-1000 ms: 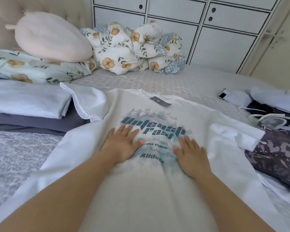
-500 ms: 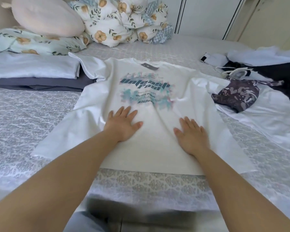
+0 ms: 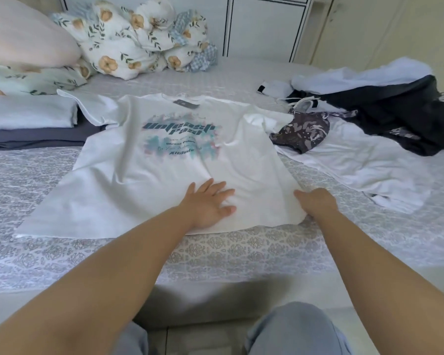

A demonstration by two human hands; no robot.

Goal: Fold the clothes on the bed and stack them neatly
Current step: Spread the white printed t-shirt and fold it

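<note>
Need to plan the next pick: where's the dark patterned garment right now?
In the head view, the dark patterned garment lies right of the white printed T-shirt, on a spread white garment.

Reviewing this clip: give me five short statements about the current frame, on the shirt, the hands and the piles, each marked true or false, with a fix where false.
1. The white T-shirt lies print side up on the bed. True.
2. The left hand is lifted clear of the shirt. False: it rests flat on the fabric near the bottom hem.
3. The right hand grips the shirt's lower right edge. True.
4. The folded stack sits to the right of the shirt. False: it is on the left, below the pillows.
5. The unfolded clothes are all white. False: dark and patterned pieces lie among them.
</note>
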